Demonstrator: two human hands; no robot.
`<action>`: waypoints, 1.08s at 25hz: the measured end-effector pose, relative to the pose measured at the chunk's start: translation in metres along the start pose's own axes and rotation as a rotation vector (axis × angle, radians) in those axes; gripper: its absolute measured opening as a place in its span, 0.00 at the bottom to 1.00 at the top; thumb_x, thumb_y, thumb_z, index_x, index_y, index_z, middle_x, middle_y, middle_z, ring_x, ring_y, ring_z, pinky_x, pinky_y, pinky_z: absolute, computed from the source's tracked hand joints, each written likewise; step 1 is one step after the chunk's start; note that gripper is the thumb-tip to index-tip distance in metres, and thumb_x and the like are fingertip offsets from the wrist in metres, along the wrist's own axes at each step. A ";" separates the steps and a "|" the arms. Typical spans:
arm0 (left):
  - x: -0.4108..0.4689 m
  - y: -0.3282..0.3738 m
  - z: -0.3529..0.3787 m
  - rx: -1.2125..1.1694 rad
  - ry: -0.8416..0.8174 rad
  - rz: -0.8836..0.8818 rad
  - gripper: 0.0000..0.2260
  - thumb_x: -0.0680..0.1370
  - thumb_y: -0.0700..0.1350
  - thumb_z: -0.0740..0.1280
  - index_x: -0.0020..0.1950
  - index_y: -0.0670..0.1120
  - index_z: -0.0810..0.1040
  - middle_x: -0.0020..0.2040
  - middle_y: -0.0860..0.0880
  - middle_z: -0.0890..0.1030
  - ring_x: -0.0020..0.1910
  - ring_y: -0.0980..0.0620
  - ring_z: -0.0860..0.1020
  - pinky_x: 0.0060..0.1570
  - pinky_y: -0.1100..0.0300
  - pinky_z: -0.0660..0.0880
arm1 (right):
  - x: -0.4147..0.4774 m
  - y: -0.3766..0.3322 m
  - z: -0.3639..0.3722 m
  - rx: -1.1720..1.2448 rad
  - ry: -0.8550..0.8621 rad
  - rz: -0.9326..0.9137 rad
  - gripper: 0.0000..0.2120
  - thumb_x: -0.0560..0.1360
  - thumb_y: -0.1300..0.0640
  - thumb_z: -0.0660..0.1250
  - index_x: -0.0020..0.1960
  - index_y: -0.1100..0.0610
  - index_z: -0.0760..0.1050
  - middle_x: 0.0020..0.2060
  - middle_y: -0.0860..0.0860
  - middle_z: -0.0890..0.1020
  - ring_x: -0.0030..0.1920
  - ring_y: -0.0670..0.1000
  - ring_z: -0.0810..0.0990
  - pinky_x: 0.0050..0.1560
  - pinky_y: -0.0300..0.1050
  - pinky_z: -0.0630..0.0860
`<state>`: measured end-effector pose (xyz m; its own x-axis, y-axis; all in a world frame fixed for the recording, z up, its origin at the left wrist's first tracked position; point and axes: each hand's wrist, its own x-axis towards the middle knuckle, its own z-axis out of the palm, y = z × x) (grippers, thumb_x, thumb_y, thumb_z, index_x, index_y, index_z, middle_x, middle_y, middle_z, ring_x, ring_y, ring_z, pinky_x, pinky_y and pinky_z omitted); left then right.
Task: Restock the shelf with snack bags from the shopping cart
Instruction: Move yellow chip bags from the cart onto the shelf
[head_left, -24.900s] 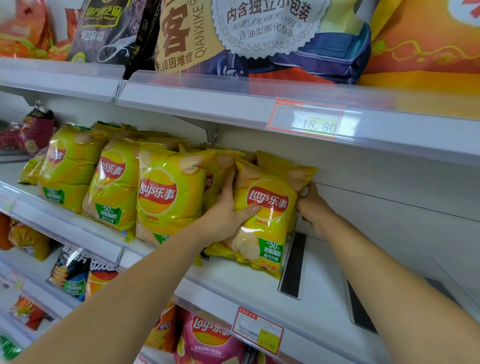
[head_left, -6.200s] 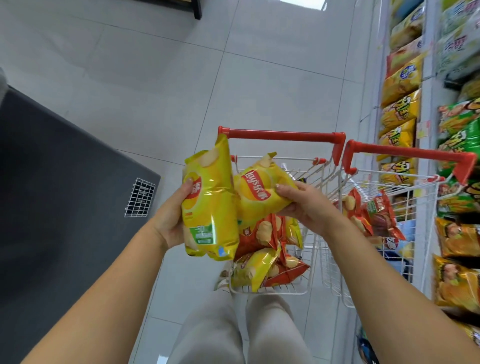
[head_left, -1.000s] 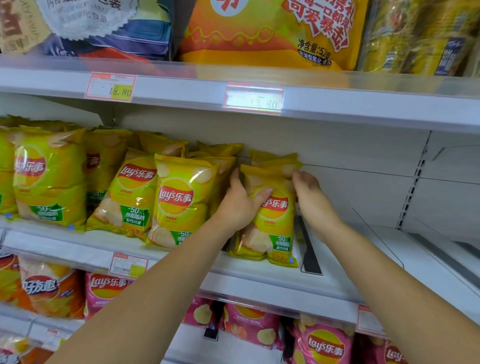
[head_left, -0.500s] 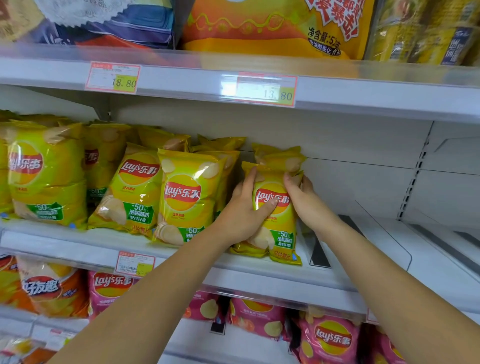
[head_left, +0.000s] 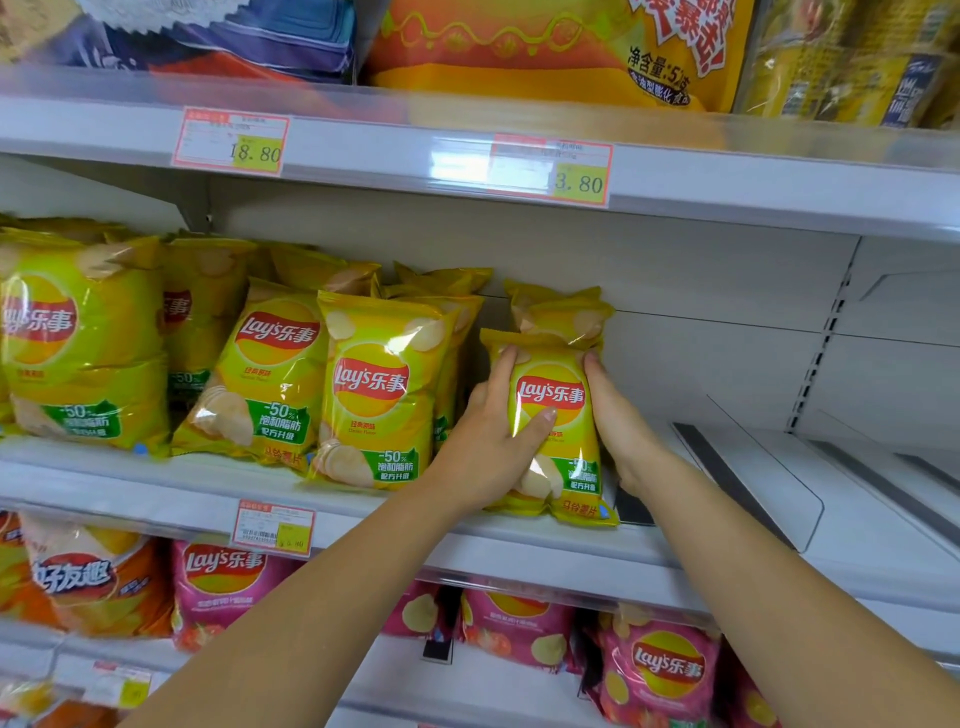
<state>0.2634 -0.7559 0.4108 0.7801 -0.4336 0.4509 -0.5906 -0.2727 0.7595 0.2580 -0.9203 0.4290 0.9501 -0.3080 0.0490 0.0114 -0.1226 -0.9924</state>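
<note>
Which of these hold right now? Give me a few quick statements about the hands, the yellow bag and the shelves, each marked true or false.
1. The left hand and right hand both touch one yellow bag. True.
2. That bag stands at the left end of the yellow row. False: it is at the right end, next to the divider.
3. The pink bags sit on the shelf above the yellow row. False: they are on the shelf below it.
4. A price tag above the row reads 18.80. True.
</note>
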 end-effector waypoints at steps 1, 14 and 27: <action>0.001 -0.001 0.000 -0.015 -0.003 -0.001 0.33 0.80 0.57 0.62 0.78 0.62 0.45 0.73 0.50 0.63 0.64 0.54 0.72 0.64 0.52 0.74 | 0.000 0.000 -0.001 -0.010 0.002 -0.001 0.29 0.78 0.32 0.49 0.66 0.50 0.72 0.50 0.53 0.84 0.48 0.51 0.84 0.38 0.42 0.78; -0.004 -0.006 0.003 -0.006 0.103 0.026 0.29 0.81 0.55 0.61 0.78 0.62 0.49 0.75 0.52 0.61 0.65 0.56 0.70 0.64 0.57 0.73 | 0.018 -0.010 0.014 0.225 -0.006 0.081 0.34 0.77 0.30 0.45 0.56 0.53 0.79 0.45 0.57 0.85 0.40 0.53 0.85 0.36 0.44 0.81; -0.001 -0.011 0.002 0.006 0.030 0.080 0.32 0.81 0.56 0.61 0.79 0.58 0.47 0.77 0.49 0.56 0.68 0.53 0.68 0.66 0.56 0.71 | 0.020 0.023 -0.009 0.039 0.158 0.159 0.06 0.78 0.65 0.60 0.47 0.62 0.76 0.41 0.61 0.81 0.38 0.56 0.80 0.36 0.48 0.82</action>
<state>0.2688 -0.7538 0.4009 0.7365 -0.4282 0.5237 -0.6522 -0.2436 0.7179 0.2746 -0.9374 0.4085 0.8805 -0.4645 -0.0949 -0.1200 -0.0247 -0.9925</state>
